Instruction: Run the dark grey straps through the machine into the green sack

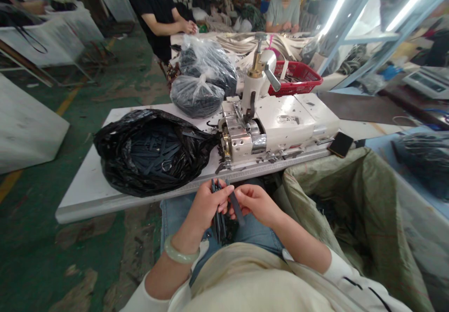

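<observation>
My left hand (pixel 211 199) is closed around a small bunch of dark strips (pixel 219 228) that hang down over my lap. Between the two hands slants a single dark grey strip (pixel 236 207), pinched by the fingers of my right hand (pixel 253 203); the left thumb lies close to its upper end. Just beyond the hands stands a white sewing-type machine (pixel 294 120) with a metal feed part at its left end. To its left, an open black plastic bag (pixel 150 181) holds many similar dark strips.
Clear bags of dark pieces (pixel 198 97) and a red basket (pixel 298 83) stand behind the machine. A phone (pixel 340 144) lies at the table's right. A large green sack (pixel 372 185) gapes at my right. Two people work across the table.
</observation>
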Demonstrator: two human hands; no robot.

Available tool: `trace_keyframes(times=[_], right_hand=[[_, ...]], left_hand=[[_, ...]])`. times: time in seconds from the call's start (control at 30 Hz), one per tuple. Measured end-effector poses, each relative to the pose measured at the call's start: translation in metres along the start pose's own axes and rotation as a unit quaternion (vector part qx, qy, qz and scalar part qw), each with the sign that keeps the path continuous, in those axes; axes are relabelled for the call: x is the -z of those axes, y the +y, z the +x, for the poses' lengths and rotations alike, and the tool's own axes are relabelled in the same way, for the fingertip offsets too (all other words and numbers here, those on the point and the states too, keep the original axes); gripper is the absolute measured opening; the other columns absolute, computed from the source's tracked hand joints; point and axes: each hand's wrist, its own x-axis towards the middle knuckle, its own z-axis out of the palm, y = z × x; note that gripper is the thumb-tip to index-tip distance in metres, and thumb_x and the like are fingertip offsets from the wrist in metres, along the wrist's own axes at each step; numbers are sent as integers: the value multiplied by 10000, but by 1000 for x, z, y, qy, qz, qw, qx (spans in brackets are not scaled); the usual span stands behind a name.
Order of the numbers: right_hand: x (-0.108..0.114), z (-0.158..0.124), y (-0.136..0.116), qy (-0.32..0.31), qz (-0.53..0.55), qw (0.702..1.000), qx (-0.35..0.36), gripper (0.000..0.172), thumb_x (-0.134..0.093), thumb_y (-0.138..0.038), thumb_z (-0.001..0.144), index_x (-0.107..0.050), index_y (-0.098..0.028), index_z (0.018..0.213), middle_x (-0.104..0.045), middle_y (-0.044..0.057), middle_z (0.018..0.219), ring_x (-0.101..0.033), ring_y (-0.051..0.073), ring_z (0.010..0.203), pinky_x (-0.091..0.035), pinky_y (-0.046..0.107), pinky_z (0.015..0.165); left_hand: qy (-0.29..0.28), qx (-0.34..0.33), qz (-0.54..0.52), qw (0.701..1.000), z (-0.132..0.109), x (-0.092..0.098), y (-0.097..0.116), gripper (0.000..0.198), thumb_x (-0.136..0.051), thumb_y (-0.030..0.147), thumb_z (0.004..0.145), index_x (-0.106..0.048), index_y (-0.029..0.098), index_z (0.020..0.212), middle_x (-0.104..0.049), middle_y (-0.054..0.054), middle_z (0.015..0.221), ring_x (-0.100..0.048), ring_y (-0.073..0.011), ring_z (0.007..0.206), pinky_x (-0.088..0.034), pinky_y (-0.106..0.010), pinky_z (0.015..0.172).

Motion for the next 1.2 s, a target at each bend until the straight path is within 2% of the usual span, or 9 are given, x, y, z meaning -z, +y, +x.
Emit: trace_keyframes(times=[0.1, 0.2, 0.43, 0.6, 0.93, 1.03, 1.1, 1.17, 1.2], right_hand=[[-3, 5, -2, -31, -30, 999, 16, 387, -657, -514, 777, -618, -129, 774, -651, 24, 642, -587, 100, 489, -442, 192, 459], [2, 12, -5, -17, -26, 999, 30, 362, -650, -492, 785, -623, -130, 780, -619, 0, 580, -532, 80, 433, -368, 169, 401], [40, 55, -50, 166, 27, 977, 131, 329, -707, -451, 707, -614, -137, 684, -399, -82, 411, -271, 26, 331, -142, 169, 332], [59, 79, -77, 201, 31, 971, 127, 329, -731, -434, 649, -618, -126, 634, -466, -51, 405, -341, 35, 329, -194, 164, 321], [64, 97, -87, 268, 82, 955, 93, 178, -649, -246, 747, -628, -97, 652, -534, -7, 447, -431, 47, 355, -323, 140, 332], [63, 99, -90, 319, 89, 935, 126, 202, -651, -276, 750, -587, -127, 630, -533, -19, 465, -433, 50, 368, -335, 148, 346], [68, 88, -88, 378, 76, 906, 173, 232, -640, -331, 761, -572, -145, 640, -537, -25, 479, -455, 62, 389, -360, 161, 374], [82, 59, -79, 491, 2, 839, 234, 271, -595, -400, 790, -601, -148, 690, -564, -10, 504, -500, 94, 419, -406, 197, 420], [93, 39, -72, 561, -62, 786, 253, 309, -554, -431, 813, -627, -143, 728, -586, 9, 524, -527, 117, 438, -432, 225, 450]], left_hand=[[17, -14, 36, 999, 1, 1, -2, 286, -710, 325, 723, -465, 187, 673, -420, 91, 363, -365, -53, 309, -349, -177, 354], [36, -14, -8, 999, 2, 6, 3, 307, -736, 328, 703, -463, 188, 675, -393, 106, 384, -332, -39, 316, -341, -171, 355], [46, 3, -75, 996, 5, 15, 9, 306, -759, 323, 688, -489, 178, 675, -358, 115, 417, -290, -23, 329, -313, -161, 351], [48, 10, -79, 996, 6, 18, 8, 313, -767, 318, 678, -485, 183, 680, -353, 121, 399, -288, -29, 313, -318, -168, 338], [58, 20, -81, 995, 7, 22, 8, 324, -774, 328, 667, -486, 178, 669, -345, 124, 400, -288, -21, 316, -318, -161, 349], [63, 19, -82, 995, 7, 22, 8, 332, -779, 323, 659, -482, 175, 657, -348, 121, 407, -290, -17, 322, -317, -154, 350], [58, 17, -87, 994, 6, 22, 9, 320, -772, 321, 668, -489, 172, 660, -349, 119, 412, -287, -14, 324, -309, -147, 350], [42, 19, -95, 994, 5, 22, 10, 310, -768, 317, 674, -495, 171, 664, -347, 119, 413, -282, -13, 323, -304, -144, 349], [32, 22, -99, 994, 5, 23, 11, 311, -770, 316, 671, -494, 172, 664, -346, 119, 412, -279, -13, 322, -303, -144, 348]])
